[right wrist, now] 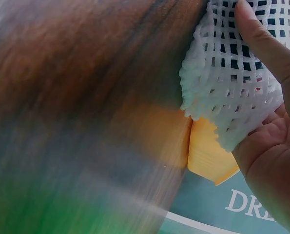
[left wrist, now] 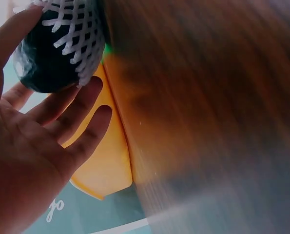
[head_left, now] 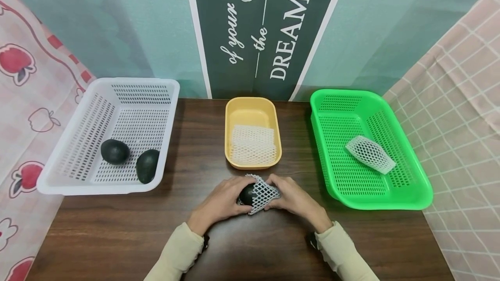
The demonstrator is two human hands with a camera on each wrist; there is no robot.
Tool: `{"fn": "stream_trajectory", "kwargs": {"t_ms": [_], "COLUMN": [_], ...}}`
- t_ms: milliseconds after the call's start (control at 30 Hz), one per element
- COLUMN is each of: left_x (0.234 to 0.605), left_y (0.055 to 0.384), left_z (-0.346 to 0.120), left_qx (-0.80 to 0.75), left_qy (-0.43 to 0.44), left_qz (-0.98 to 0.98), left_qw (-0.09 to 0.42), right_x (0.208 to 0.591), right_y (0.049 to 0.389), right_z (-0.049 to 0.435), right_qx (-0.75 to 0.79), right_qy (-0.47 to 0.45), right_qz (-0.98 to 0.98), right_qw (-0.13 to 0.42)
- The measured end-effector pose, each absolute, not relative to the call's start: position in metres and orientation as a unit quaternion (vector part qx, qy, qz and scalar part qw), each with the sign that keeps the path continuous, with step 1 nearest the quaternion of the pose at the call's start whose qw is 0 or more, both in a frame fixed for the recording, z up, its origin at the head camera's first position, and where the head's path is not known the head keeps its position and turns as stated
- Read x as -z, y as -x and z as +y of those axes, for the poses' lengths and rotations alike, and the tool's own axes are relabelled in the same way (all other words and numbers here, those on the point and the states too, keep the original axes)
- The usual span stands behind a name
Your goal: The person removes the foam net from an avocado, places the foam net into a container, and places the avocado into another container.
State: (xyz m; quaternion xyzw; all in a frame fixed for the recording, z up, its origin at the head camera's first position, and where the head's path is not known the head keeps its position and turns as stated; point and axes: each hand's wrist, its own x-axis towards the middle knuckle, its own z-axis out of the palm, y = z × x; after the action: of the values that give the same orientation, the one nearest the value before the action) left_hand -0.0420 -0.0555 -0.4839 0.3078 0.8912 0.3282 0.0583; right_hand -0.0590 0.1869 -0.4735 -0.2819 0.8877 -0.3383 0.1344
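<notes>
- One dark fruit [head_left: 247,195] is low over the brown table [head_left: 117,237], on my side of the yellow tray [head_left: 251,112]; whether it touches the wood I cannot tell.
- A white foam net [head_left: 265,195] is drawn over its right part, while the left end shows bare.
- My left hand [head_left: 225,197] grips that bare end, thumb on one side and fingers on the other.
- My right hand [head_left: 292,195] pinches the net at the other end between thumb and fingers.
- In the yellow tray lie more white nets [head_left: 253,144], flat.
- To my left, the white basket [head_left: 101,189] holds two more dark fruits [head_left: 115,151], set apart from each other.
- To my right, the green basket [head_left: 340,129] holds a netted bundle [head_left: 370,155], lying aslant.
</notes>
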Motion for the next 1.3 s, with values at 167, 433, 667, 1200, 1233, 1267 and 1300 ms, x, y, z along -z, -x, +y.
{"fn": "stream_trajectory", "kwargs": {"t_ms": [167,433,667,1200,1233,1267,1300], "left_x": [0.483,0.482,0.475,0.449,0.447,0.445,0.443], "left_y": [0.041,0.04,0.04,0.042,0.042,0.042,0.043], "left_z": [-0.053,-0.054,-0.063,-0.097,-0.1,-0.103,-0.106], "left_qx": [-0.324,-0.315,-0.349,-0.361,-0.357,-0.355,-0.353], "left_qy": [-0.313,-0.307,-0.301,-0.265,-0.259,-0.255,-0.249], "left_qz": [0.891,0.896,0.886,0.893,0.897,0.899,0.9], "left_qw": [0.055,0.062,0.06,-0.037,-0.04,-0.043,-0.047], "right_x": [0.474,0.477,0.474,0.431,0.428,0.426,0.423], "right_y": [0.06,0.061,0.062,0.077,0.078,0.08,0.081], "right_z": [0.186,0.186,0.187,0.197,0.198,0.198,0.199], "right_qx": [0.333,0.335,0.337,0.342,0.343,0.341,0.338], "right_qy": [0.277,0.276,0.279,0.284,0.284,0.283,0.284], "right_qz": [0.891,0.892,0.894,0.896,0.896,0.896,0.897], "right_qw": [0.137,0.129,0.1,-0.006,-0.01,-0.015,-0.022]}}
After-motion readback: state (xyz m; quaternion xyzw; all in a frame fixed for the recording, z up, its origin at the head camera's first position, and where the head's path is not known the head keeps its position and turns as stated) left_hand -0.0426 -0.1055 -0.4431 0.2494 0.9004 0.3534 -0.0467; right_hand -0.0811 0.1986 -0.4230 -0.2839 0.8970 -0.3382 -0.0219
